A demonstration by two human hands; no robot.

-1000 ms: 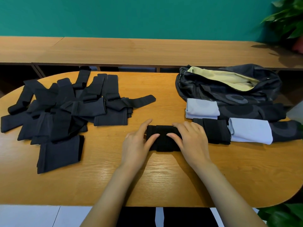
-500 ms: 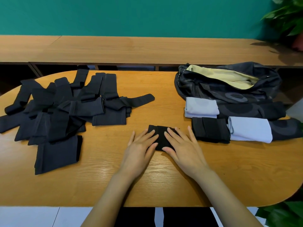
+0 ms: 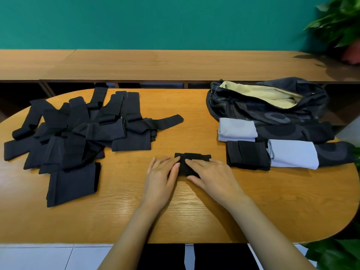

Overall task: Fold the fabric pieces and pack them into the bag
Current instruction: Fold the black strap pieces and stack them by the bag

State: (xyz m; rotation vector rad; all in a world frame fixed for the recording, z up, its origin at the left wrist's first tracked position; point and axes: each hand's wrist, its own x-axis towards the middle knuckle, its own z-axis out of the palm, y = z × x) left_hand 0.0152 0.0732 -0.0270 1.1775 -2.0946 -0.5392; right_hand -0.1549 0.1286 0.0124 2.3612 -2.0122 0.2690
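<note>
At the table's (image 3: 194, 211) centre, left hand (image 3: 160, 178) and right hand (image 3: 213, 177) press flat (gripping nothing) on the folded black fabric piece (image 3: 196, 158), its long axis left-right, bag (image 3: 272, 117) nearer the right hand.

The near part of the small black folded fabric piece (image 3: 194, 156) lies hidden under the fingers of the left hand (image 3: 159, 182) and right hand (image 3: 214, 178). The leafy green potted plant (image 3: 339, 22) is cut off by the right edge.

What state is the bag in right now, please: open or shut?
Open: the bag gapes at the top, showing its pale yellow lining.
</note>
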